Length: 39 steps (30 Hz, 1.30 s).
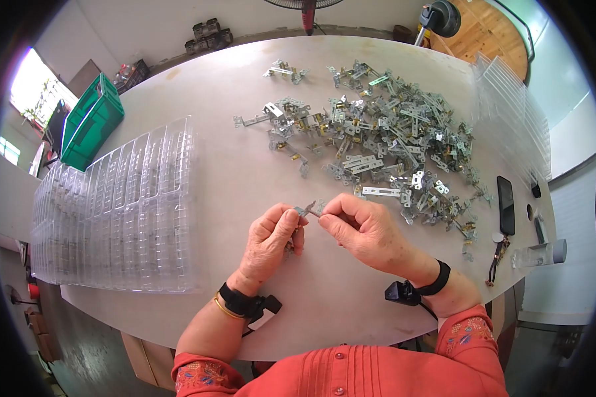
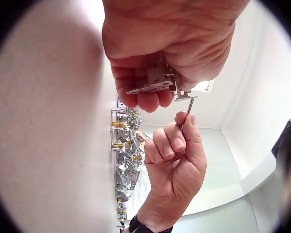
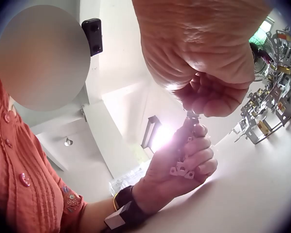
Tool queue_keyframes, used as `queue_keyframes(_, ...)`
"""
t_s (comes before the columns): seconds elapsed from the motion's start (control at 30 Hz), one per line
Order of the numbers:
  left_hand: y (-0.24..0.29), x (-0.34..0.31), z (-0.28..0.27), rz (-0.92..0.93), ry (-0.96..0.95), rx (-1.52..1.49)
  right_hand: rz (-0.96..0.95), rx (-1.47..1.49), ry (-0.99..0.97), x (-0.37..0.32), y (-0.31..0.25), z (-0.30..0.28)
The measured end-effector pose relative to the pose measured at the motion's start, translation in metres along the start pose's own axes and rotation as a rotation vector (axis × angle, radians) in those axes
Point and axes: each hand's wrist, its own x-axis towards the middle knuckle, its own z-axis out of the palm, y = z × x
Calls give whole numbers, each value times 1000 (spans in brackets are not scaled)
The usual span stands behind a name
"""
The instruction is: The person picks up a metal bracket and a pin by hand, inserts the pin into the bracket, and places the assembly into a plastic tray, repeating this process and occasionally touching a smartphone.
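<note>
Here's the big one, the pale table (image 1: 351, 311), spreading out under everything, with a broad bank of clear plastic trays (image 1: 132, 212) along the left and more clear trays (image 1: 513, 112) at the far right! Between them sprawls the heap of metal parts (image 1: 404, 132), grey with flashes of brass, and at the left edge, beyond the bank, sits a green crate (image 1: 102, 126). In front of the person, on the near side of the heap, it's two hands close together: the left hand (image 1: 268, 241), fingers curled round its piece, and the right hand (image 1: 367, 231), thumb and forefinger pinched. Over on the right lie a clear bottle (image 1: 540, 254) and a black phone (image 1: 505, 205). Down to the small stuff: the metal bracket (image 2: 150, 88) is in that left grip, its end poking out, and the thin metal rod (image 2: 188, 114), pinched by the right, points its tip right at that end; whether they touch, I can't tell.
</note>
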Motion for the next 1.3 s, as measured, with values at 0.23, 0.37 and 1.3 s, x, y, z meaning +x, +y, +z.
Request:
queue_keyframes(0.23, 6, -2, 4, 25, 34, 67, -15, -36, 3, 1, 1, 0)
queue_keyframes(0.37, 9, -3, 7, 69, -11, 201, 9, -7, -5, 0, -2, -1)
queue_keyframes(1.3, 9, -7, 15, 85, -140, 373, -205, -99, 138, 0, -1, -4)
